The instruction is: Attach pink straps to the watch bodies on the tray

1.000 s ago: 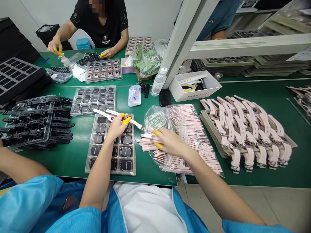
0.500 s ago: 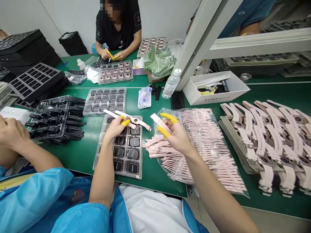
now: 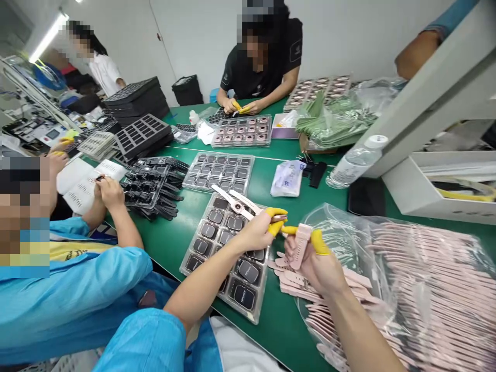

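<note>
Green worktop (image 3: 163, 243) spread out below, and the left hand (image 3: 258, 231) pinches a small, partly hidden piece over the tray (image 3: 252, 316); just beside it, the right hand (image 3: 321, 266) grips a pink watch strap (image 3: 301, 247), bagged straps (image 3: 426, 279) nearby, while a pale-strapped watch (image 3: 237, 207) rests across the tray's far end.

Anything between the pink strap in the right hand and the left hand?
Only a yellow-covered fingertip of the right hand itself, just beside the pink strap, on the side toward the left hand. Nothing else visible.
</note>
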Demonstrator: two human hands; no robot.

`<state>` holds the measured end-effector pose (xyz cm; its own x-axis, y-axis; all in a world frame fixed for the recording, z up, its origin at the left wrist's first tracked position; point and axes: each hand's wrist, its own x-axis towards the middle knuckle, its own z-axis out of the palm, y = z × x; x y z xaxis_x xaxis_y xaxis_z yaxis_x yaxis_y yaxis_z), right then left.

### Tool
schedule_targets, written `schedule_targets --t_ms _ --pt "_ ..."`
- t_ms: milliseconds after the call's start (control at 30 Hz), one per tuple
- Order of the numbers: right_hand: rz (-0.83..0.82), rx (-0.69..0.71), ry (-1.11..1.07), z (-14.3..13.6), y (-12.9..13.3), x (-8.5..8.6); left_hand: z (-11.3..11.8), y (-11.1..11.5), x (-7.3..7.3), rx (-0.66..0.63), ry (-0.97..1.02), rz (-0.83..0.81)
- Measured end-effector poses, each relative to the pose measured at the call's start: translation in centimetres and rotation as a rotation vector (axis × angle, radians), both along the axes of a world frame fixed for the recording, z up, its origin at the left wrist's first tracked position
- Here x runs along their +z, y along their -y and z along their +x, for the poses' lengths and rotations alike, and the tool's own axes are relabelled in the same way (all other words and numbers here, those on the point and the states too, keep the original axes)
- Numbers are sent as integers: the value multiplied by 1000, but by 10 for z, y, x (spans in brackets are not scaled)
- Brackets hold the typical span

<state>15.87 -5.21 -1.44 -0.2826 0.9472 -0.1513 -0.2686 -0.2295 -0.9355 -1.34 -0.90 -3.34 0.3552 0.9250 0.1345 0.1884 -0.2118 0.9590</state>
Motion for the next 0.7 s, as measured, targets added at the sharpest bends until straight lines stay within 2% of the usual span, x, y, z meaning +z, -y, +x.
schedule_targets --t_ms 167,300,400,567,700 --pt "-69 24 -46 -1 6 0 -9 2 10 -8 -98 136" --pt "-188 106 -13 -1 10 -11 -11 3 18 -207 -309 187" --pt "-192 65 -6 0 10 -13 -10 3 21 -287 -385 193" --pt "-166 101 -64 0 9 -7 -10 4 21 -274 -383 221" --pt "-188 39 -137 -4 6 -8 -9 5 22 -227 -312 253"
